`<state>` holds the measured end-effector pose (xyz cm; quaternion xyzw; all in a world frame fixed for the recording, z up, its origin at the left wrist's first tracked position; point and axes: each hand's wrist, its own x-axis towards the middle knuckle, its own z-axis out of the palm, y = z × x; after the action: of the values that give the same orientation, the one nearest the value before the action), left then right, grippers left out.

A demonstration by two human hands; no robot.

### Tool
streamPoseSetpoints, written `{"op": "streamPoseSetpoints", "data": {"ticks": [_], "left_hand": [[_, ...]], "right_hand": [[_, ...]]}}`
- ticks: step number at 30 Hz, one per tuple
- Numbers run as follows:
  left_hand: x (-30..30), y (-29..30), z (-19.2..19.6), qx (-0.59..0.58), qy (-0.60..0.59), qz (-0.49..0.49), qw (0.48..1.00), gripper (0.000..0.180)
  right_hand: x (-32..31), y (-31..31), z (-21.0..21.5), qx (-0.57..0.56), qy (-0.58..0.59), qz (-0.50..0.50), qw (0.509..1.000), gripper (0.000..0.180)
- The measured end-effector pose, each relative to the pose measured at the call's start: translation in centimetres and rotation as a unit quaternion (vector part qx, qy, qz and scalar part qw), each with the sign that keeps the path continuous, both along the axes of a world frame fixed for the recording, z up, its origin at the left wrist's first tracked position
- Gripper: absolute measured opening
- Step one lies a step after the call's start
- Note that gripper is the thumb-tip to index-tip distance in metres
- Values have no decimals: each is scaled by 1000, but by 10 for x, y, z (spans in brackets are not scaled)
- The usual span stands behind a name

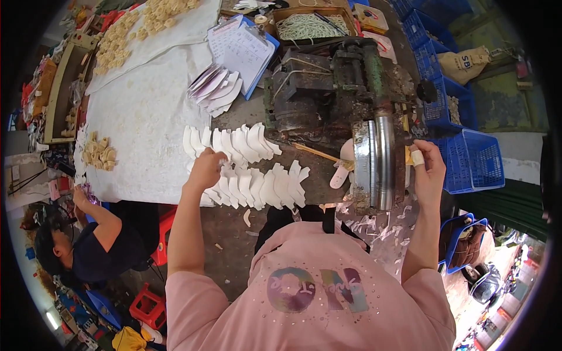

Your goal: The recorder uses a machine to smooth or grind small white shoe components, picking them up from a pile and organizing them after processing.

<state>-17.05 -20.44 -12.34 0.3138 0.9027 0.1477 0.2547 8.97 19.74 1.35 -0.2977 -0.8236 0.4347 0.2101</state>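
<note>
White curved cut pieces (240, 143) lie overlapping in two rows on the bench. My left hand (208, 169) is between these rows at their left part, fingers curled and fingertips touching the pieces; whether it grips one is hidden. To the right stands a dark machine (313, 88) with a shiny metal roller (383, 161) at its near end. My right hand (431, 164) is just right of that roller, with fingers bent and pale tape around one finger. A small yellowish thing (408, 155) shows at its fingertips, too small to name.
Beyond the rows are a stack of pale pieces (216, 90), a clipboard (243, 50) and a tray of cords (313, 26). Blue crates (474, 158) line the right side. A co-worker (88, 234) sits at left near a pale cloth (140, 117). Scraps (374, 234) litter the floor.
</note>
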Motion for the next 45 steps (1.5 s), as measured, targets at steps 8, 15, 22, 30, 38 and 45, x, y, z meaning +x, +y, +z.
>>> {"op": "streamPoseSetpoints", "data": {"ticks": [8, 15, 22, 30, 38, 45], "left_hand": [[84, 118, 109, 564, -378, 190, 709, 22], [140, 169, 124, 648, -465, 165, 580, 24], [153, 187, 134, 629, -374, 194, 653, 27], [155, 188, 129, 591, -339, 195, 706, 35], [146, 190, 132, 585, -470, 122, 649, 51], [155, 201, 139, 623, -428, 151, 637, 45]], "right_hand": [[-50, -91, 16, 79, 91, 225, 967, 23], [-51, -119, -4, 134, 148, 166, 966, 22], [-49, -107, -6, 57, 184, 127, 973, 20], [-42, -93, 4, 26, 129, 165, 977, 19], [-39, -70, 10, -16, 93, 244, 965, 15], [-37, -89, 9, 152, 135, 133, 970, 19]]}}
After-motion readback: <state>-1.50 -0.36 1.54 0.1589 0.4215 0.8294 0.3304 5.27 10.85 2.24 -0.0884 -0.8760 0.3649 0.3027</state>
